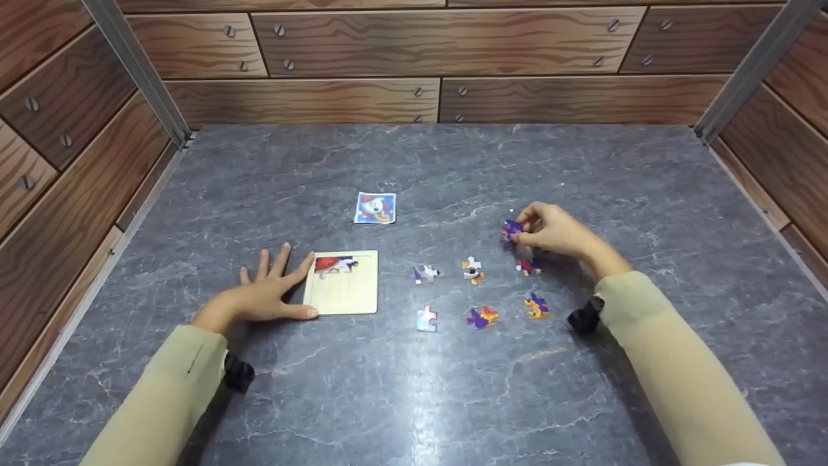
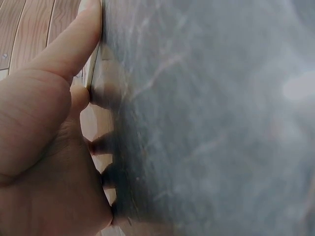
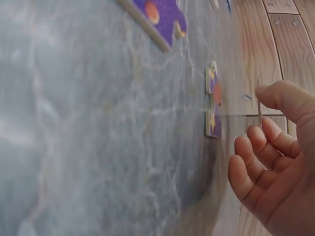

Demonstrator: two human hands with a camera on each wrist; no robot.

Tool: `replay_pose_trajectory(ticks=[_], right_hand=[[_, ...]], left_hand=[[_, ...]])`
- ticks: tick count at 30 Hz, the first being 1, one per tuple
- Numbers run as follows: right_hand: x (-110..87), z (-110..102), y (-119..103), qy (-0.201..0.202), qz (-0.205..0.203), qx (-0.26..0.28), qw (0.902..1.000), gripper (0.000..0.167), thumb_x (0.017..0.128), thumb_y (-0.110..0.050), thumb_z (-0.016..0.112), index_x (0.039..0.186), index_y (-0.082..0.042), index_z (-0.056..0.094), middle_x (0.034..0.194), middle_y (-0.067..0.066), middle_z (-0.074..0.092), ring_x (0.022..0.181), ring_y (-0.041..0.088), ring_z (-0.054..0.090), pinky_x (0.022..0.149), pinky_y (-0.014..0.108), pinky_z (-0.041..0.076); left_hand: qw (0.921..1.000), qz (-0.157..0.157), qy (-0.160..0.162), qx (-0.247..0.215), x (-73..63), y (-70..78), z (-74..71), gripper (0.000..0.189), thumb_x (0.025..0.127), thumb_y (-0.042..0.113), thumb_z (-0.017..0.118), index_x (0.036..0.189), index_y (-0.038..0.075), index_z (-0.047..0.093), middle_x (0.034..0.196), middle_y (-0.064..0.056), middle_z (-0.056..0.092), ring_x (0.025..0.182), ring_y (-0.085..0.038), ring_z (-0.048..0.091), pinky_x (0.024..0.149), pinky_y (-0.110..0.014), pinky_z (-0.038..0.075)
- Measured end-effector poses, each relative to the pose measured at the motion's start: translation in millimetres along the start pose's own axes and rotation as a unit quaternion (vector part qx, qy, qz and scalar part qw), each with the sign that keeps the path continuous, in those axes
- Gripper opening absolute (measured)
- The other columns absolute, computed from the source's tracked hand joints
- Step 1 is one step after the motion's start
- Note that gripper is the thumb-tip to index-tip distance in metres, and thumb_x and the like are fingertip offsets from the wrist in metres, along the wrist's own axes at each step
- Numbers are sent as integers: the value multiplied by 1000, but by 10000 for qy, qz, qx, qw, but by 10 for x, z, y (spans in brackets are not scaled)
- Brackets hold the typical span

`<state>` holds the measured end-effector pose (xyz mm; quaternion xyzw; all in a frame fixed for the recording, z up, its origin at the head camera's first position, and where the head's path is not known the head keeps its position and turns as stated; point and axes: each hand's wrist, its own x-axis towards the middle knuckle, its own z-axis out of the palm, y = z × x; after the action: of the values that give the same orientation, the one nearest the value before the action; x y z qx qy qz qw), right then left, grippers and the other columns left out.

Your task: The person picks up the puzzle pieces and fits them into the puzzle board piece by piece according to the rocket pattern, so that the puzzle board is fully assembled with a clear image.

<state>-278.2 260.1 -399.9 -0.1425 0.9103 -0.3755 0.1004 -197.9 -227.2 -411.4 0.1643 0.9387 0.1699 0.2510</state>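
Note:
My left hand (image 1: 268, 294) lies with fingers spread at the left side of a pale wooden puzzle tray (image 1: 349, 294), thumb and forefinger touching its edge. In the tray's upper left sits a joined red and white patch (image 1: 335, 265) of puzzle. At the right, my right hand (image 1: 550, 230) pinches a purple puzzle piece (image 1: 511, 229) between thumb and fingers, raised above the table. The right wrist view shows that piece (image 3: 259, 105) edge-on. Just below the hand lies a purple and red piece (image 1: 529, 266), partly shadowed.
Several loose pieces lie between tray and right hand: a white one (image 1: 472, 268), a grey-white one (image 1: 427, 273), a pale one (image 1: 427, 318), a purple-orange one (image 1: 483, 316) and a purple-yellow one (image 1: 536, 306). A picture card (image 1: 375, 208) lies behind the tray. Wood-patterned walls (image 1: 440, 45) enclose the table.

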Motion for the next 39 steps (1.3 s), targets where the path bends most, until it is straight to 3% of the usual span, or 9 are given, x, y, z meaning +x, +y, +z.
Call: replay_pose_trajectory(ticks=[16, 39], right_hand=[[-12, 138, -223, 284, -541, 38, 9981, 32, 77, -12, 75, 99, 4, 57, 87, 9, 58, 73, 15, 54, 63, 19, 45], [80, 509, -757, -118, -1126, 359, 9929, 30, 77, -11, 74, 99, 2, 57, 87, 9, 61, 77, 18, 56, 70, 25, 49]], left_hand=[[10000, 46, -11, -47, 1, -14, -7, 103, 79, 67, 55, 151, 21, -2, 148, -22, -26, 128, -47, -29, 89, -73, -16], [10000, -22, 41, -7, 1, -7, 11, 102, 79, 67, 55, 151, 21, -1, 148, -22, -25, 128, -48, -27, 90, -73, -15]])
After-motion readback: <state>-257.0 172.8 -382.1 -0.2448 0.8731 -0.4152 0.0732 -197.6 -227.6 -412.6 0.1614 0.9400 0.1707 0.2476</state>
